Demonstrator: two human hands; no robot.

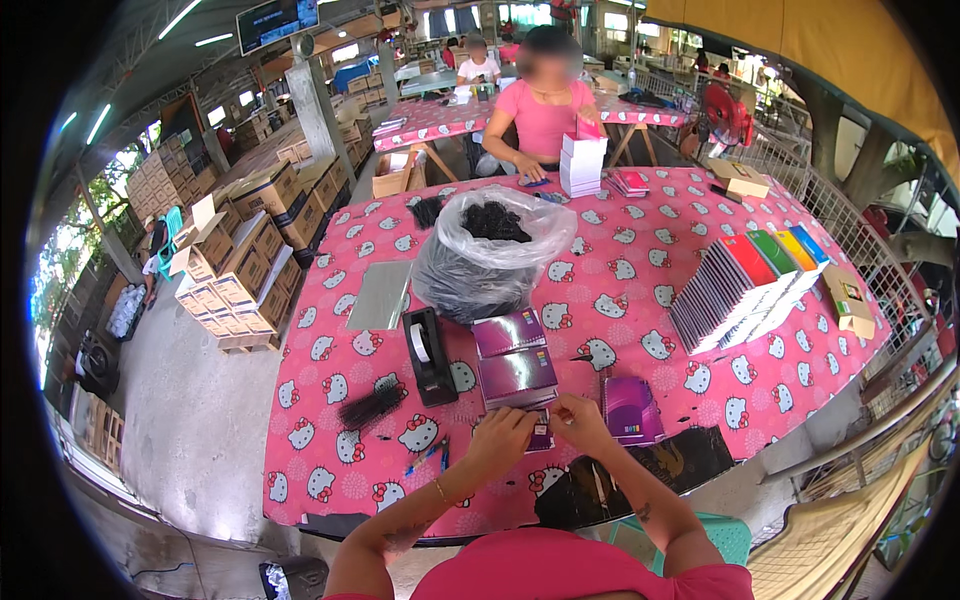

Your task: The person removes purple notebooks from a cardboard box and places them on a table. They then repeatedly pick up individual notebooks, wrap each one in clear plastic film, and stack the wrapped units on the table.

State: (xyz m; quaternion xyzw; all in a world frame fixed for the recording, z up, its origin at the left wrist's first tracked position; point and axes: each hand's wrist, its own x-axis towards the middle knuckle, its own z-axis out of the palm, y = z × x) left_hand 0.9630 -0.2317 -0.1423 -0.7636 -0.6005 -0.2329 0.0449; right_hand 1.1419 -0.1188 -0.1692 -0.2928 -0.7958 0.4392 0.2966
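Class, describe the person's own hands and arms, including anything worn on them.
The left hand and right hand are ungloved. A thin gold-coloured bracelet circles the left forearm near the wrist. Dark markings show on the right forearm, fainter ones on the left. The right sleeve is short and deep pink.

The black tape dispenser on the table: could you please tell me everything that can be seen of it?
The tape dispenser has a long, narrow black body, seemingly plastic, with a pale roll of tape in its far half. It stands on the pink patterned tablecloth, its length pointing roughly away from the person, left of the stacked purple notebooks and nearer the person than the plastic bag. Neither the left hand nor the right hand touches it.
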